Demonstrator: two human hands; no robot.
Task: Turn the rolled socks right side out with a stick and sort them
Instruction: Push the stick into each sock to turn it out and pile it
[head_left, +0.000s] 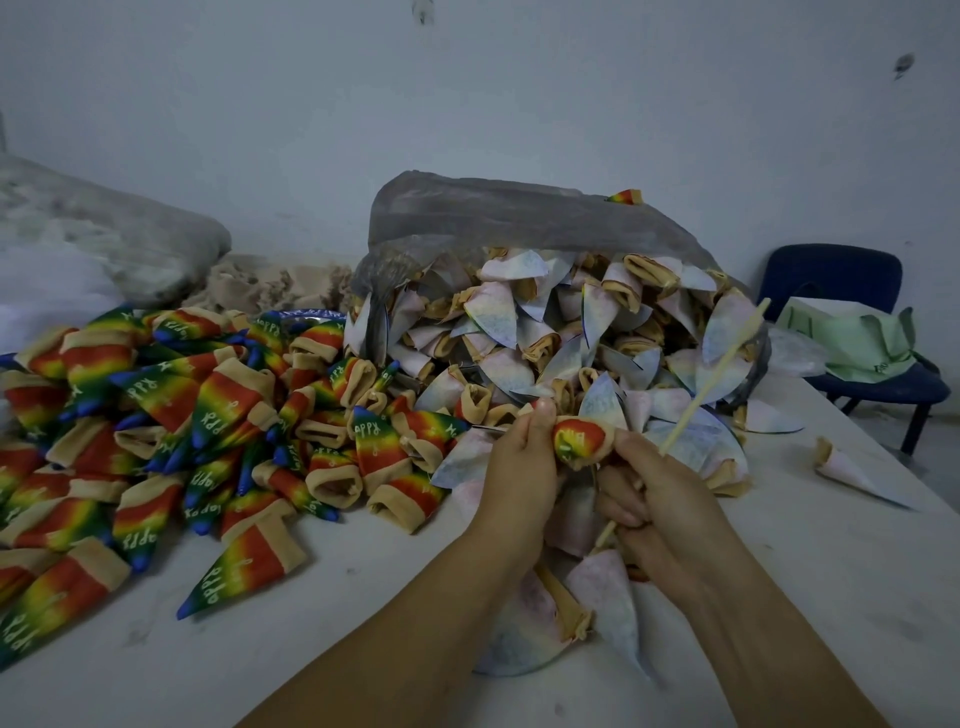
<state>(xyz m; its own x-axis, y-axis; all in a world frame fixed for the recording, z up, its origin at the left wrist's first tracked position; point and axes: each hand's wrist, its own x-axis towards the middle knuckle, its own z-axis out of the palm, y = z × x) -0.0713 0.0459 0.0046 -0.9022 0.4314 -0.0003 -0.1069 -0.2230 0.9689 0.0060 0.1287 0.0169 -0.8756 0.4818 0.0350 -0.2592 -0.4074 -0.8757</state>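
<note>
- The counter (363, 649) carries everything.
- A grey bag (493, 213) lies open at the back middle, spilling pale socks (519, 322) toward the near edge.
- A heap of rainbow socks (156, 415) covers the left side.
- The left hand (514, 467) pinches the left end of a sock, thumb on top.
- The right hand (660, 499) is curled round the stick (727, 358), which slants up and right over the bag.
- The sock (579, 439), showing red and yellow, sits between the hands, above the near middle.
- A lone sock (852, 470), pale, lies near the right edge.
</note>
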